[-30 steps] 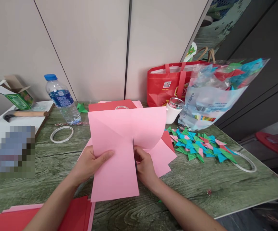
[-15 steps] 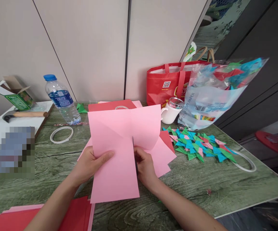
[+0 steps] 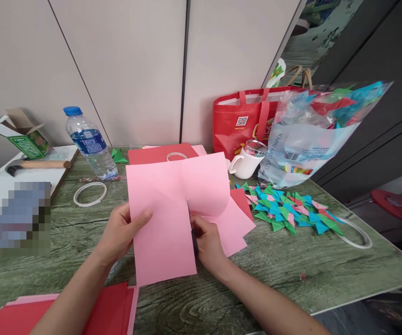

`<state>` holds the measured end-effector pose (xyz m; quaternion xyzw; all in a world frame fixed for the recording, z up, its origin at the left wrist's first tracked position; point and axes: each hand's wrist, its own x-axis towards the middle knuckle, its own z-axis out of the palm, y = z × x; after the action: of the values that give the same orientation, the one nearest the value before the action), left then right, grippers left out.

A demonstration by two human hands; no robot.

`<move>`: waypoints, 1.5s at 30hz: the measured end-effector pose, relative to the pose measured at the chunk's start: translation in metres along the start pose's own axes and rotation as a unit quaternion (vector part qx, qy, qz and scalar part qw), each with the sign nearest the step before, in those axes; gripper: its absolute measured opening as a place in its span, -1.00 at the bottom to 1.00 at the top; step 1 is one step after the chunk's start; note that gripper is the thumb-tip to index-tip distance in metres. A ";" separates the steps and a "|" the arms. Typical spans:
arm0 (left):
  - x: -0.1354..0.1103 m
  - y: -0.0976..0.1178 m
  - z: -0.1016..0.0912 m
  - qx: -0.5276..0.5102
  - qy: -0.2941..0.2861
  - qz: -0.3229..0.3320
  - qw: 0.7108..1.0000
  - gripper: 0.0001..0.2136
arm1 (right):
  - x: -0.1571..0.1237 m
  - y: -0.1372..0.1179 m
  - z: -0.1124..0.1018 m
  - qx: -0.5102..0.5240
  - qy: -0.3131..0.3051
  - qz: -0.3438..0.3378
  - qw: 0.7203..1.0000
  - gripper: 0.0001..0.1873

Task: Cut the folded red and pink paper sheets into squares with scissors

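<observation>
My left hand [image 3: 120, 230] grips a sheet of pink paper [image 3: 162, 232] by its left edge, thumb in front and fingers behind. The sheet is held up above the table. My right hand [image 3: 206, 237] is closed on scissors [image 3: 194, 242] with dark handles, whose blades sit in a slit running up the sheet. To the right of the slit the paper bends away and curls. Much of the scissors is hidden by the sheet and my fingers. More pink sheets [image 3: 237, 228] lie beneath and behind my right hand.
Red sheets [image 3: 106, 309] are stacked at the front left. A water bottle [image 3: 91, 144], a tape roll [image 3: 89, 194] and a hammer [image 3: 38, 164] lie left. On the right are a white mug [image 3: 245, 162], folded paper triangles [image 3: 287, 209], a plastic bag [image 3: 301, 149] and a red bag [image 3: 235, 118].
The pink sheet and both hands have shifted slightly left, and the sheet's lower edge is a little higher. The scissors stay in the slit, with a bit of blade showing at its top.
</observation>
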<state>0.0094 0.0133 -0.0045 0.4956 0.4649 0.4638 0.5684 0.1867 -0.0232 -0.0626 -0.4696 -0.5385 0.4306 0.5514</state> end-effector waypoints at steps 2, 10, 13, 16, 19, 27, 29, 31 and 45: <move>0.001 0.002 0.000 0.014 0.045 -0.007 0.999 -0.72 | -0.001 0.001 0.002 -0.011 -0.012 -0.003 1.000 -0.91; 0.001 0.008 0.000 0.124 0.073 -0.015 0.990 -0.71 | 0.000 -0.003 0.000 0.006 -0.059 -0.004 0.998 -0.60; 0.000 0.008 -0.001 0.140 0.062 -0.015 0.988 -0.71 | 0.001 -0.002 0.000 0.014 -0.070 -0.008 0.997 -0.56; -0.001 0.006 0.001 0.148 0.050 -0.020 0.988 -0.71 | 0.000 -0.001 0.002 0.008 -0.057 -0.010 0.998 -0.60; -0.002 0.003 0.002 0.169 0.042 -0.004 0.985 -0.72 | 0.000 -0.002 0.002 0.014 -0.052 -0.020 0.998 -0.65; -0.003 0.008 0.002 0.279 0.081 0.081 0.953 -0.73 | -0.001 -0.006 0.001 0.043 -0.082 -0.009 0.996 -0.75; -0.003 0.009 0.002 0.292 0.081 0.088 0.949 -0.73 | -0.001 -0.007 0.001 0.050 -0.095 -0.017 0.994 -0.69; -0.003 0.010 0.003 0.304 0.081 0.091 0.945 -0.73 | -0.001 -0.007 0.001 0.036 -0.096 -0.014 0.995 -0.62; -0.003 0.011 0.003 0.311 0.098 0.096 0.941 -0.71 | 0.004 -0.008 -0.007 -0.032 -0.095 -0.016 0.995 -0.42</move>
<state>0.0112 0.0103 0.0065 0.6420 0.5895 0.3946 0.2908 0.1937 -0.0215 -0.0544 -0.4354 -0.6097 0.4467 0.4891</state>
